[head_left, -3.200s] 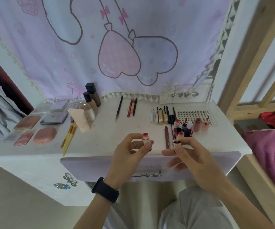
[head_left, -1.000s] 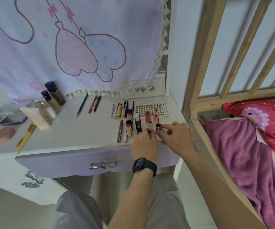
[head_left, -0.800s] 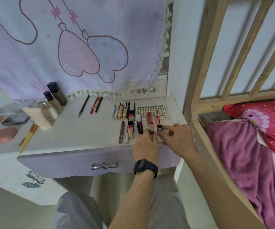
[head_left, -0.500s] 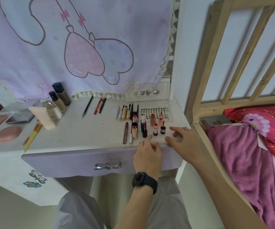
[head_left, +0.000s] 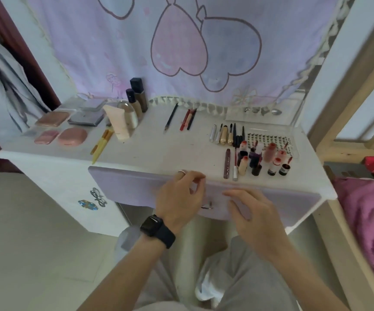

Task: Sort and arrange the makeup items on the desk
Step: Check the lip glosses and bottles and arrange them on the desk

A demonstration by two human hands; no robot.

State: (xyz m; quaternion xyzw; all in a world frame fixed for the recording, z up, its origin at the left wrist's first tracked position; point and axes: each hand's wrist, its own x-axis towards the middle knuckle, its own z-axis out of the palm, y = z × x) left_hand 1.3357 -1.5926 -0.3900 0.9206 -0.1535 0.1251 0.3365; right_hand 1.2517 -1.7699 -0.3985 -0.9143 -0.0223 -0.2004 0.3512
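Both hands are empty here. The left hand (head_left: pixel 181 194), the one with the black watch (head_left: pixel 157 227) and a ring (head_left: pixel 182 172), is at the front edge of the bench (head_left: pixel 159 151) around the middle. Its fingers are loosely curled with nothing in them, and I can't tell if it actually touches the edge. The right hand (head_left: pixel 252 213) hangs just beside it in front of the lilac drawer (head_left: pixel 123 187), fingers relaxed and a bit spread, also holding nothing.

All the makeup is on the bench. Near the front right corner there's a tight cluster of lip tubes and bottles (head_left: pixel 258 160) standing upright, with a long brown tube (head_left: pixel 227 163) lying flat on the cluster's left. Behind them is a row of slim pens and mascaras (head_left: pixel 226 135), and next to that, toward the right edge, a dotted sheet (head_left: pixel 269 140). Mid back edge has a dark pencil (head_left: pixel 170 118) and some red pencils (head_left: pixel 187 119). The back left corner has two dark-capped bottles (head_left: pixel 136 97), a cream squeeze tube (head_left: pixel 118 123) and flat compacts (head_left: pixel 49 118), with pink cases (head_left: pixel 71 136) nearer the left edge. Yellow brushes (head_left: pixel 100 145) lie pointing toward the front edge.
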